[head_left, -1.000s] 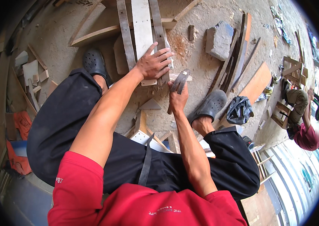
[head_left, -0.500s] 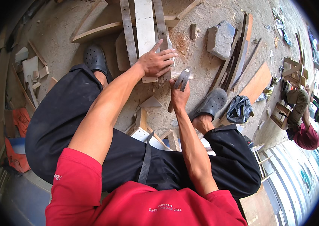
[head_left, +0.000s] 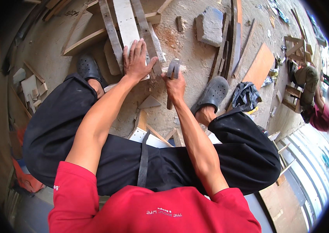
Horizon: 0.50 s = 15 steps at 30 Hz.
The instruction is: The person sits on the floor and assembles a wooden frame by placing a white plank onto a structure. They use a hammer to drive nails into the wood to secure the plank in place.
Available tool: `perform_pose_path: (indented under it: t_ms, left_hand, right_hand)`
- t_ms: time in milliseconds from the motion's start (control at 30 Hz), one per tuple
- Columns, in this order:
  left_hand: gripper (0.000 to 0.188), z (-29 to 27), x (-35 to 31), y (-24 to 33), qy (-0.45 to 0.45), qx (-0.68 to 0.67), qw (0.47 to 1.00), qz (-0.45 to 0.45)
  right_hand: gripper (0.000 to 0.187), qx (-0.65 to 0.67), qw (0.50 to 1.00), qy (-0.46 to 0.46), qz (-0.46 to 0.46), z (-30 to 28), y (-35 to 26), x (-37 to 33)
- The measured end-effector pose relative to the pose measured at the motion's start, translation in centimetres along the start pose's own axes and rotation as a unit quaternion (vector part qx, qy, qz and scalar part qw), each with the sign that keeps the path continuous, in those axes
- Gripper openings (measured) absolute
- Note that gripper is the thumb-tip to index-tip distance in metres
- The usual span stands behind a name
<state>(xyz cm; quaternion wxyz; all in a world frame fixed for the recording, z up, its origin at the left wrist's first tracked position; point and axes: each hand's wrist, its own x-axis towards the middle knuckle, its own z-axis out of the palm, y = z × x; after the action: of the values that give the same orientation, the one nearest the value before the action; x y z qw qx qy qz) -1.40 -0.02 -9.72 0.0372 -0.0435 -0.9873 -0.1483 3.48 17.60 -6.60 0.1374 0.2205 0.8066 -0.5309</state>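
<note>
My left hand (head_left: pixel 137 62) lies on the white board (head_left: pixel 125 19), fingers stretched forward and thumb out to the right. Two weathered wooden strips flank this board, a left strip (head_left: pixel 110 29) and a right strip (head_left: pixel 144 25). In my right hand (head_left: pixel 176 88) is a claw hammer (head_left: pixel 174 69), gripped close under its metal head. The handle's lower end shows below my fist. A short pale piece of wood (head_left: pixel 182 68) is partly hidden behind the hammer head.
A curved plank (head_left: pixel 86 42) crosses beneath the boards. To the right are a concrete block (head_left: pixel 210 29), long planks (head_left: pixel 232 42), an orange-brown panel (head_left: pixel 258 64) and a black plastic bag (head_left: pixel 246 96). Cut wood (head_left: pixel 141 120) lies between my legs. Another person (head_left: pixel 308 85) sits far right.
My left hand has turned and moved from the right strip onto the white board, fingers now pointing forward. My right hand still grips the hammer. The whole view has shifted somewhat.
</note>
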Motion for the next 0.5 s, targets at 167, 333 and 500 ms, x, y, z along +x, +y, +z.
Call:
perform_pose_path:
  t_ms: [167,333,500]
  left_hand:
    - [0.082,-0.2,0.1,0.0,-0.016,0.032,0.999,0.016]
    - [0.071,0.0,0.1,0.7,0.013,0.006,1.000,0.011]
    - [0.048,-0.8,0.5,0.4,-0.037,0.044,0.985,0.162]
  right_hand:
    - [0.032,0.012,1.000,0.009,-0.019,-0.3,-1.0,-0.6]
    - [0.036,0.025,0.999,0.019,-0.007,-0.2,-1.1,-0.8]
    - [0.037,0.002,1.000,0.002,-0.003,-0.4,-0.7,-0.4]
